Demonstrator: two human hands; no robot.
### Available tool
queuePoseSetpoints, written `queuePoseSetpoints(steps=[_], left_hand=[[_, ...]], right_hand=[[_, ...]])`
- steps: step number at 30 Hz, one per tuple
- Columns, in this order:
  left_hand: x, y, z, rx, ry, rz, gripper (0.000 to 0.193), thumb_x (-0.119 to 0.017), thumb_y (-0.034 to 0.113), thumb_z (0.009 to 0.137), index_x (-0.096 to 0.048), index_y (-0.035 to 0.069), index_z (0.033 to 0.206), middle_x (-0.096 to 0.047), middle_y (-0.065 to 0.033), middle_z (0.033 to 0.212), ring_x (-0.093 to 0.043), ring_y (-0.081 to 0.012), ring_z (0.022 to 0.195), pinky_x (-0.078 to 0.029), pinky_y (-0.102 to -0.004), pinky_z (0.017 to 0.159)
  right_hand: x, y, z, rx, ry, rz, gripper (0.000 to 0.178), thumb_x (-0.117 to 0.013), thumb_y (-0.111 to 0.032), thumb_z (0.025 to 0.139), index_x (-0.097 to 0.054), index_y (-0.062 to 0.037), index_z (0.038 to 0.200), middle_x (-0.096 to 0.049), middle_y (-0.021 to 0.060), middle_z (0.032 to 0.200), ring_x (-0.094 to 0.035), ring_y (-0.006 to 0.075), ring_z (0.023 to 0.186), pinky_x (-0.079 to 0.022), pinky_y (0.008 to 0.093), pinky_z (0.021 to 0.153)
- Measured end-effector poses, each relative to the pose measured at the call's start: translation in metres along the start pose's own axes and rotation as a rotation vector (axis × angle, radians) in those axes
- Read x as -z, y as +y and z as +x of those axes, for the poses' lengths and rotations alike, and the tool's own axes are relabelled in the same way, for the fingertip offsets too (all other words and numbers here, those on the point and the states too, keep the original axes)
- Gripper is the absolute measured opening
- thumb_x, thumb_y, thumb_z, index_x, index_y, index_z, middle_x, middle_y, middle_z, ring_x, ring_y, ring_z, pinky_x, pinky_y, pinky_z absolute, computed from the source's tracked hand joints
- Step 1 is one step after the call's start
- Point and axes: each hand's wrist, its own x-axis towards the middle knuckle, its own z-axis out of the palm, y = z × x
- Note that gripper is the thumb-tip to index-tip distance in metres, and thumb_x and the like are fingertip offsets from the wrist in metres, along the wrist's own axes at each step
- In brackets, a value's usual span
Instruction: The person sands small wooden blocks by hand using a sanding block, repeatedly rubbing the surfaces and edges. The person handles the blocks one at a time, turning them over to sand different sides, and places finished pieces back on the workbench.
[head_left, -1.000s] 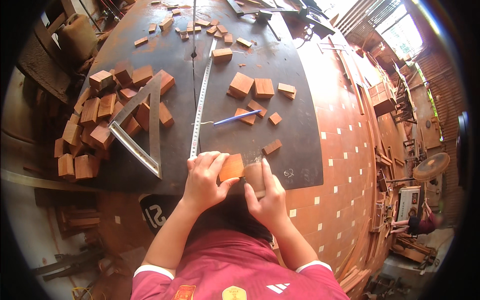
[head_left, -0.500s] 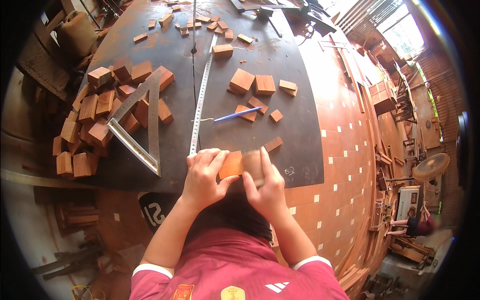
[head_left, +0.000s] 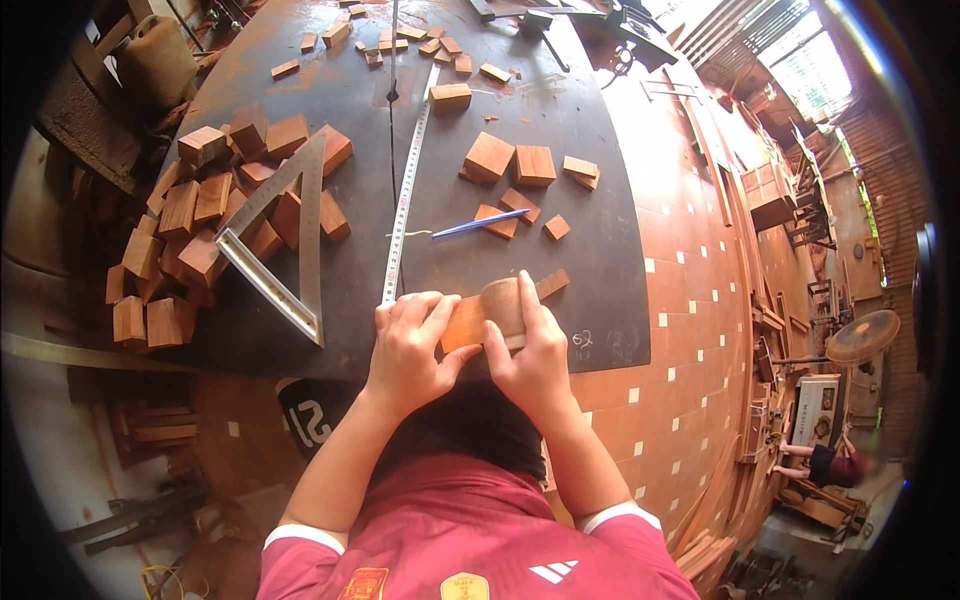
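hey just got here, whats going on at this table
A person at a dark worktable has a wooden block in the left hand. The right hand holds a brown, rounded piece at the block's right end. A blue pen and a measuring strip lie beyond the hands; to the left, a metal triangle lies beside a heap of blocks.

The maroon shirt (head_left: 440,520) has 2 white-trimmed sleeves (head_left: 300,562).
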Motion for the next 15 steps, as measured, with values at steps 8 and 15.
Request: queuePoseSetpoints(steps=[8, 15], left_hand=[[-0.001, 0.002, -0.001, 0.024, 0.000, -0.018, 0.064, -0.092, 0.028, 0.072, -0.072, 0.003, 0.128, -0.067, -0.0106, 0.120, -0.063, -0.0299, 0.114, -0.042, -0.0450, 0.101], [0.000, 0.000, -0.002, 0.020, 0.001, -0.023, 0.064, -0.092, 0.029, 0.073, -0.072, 0.004, 0.128, -0.067, -0.0104, 0.121, -0.063, -0.0301, 0.114, -0.042, -0.0445, 0.100]], right_hand=[[0.009, -0.018, -0.040, 0.087, -0.032, -0.054, 0.081, -0.082, -0.016, 0.089, -0.045, 0.0054, 0.158, -0.066, 0.0311, 0.109, -0.073, 0.0450, 0.089, -0.062, 0.0471, 0.075], [0.003, -0.008, -0.003, 0.048, 0.001, -0.063, 0.078, -0.080, -0.014, 0.091, -0.045, 0.0066, 0.157, -0.066, 0.0319, 0.112, -0.073, 0.0461, 0.091, -0.062, 0.0478, 0.077]])
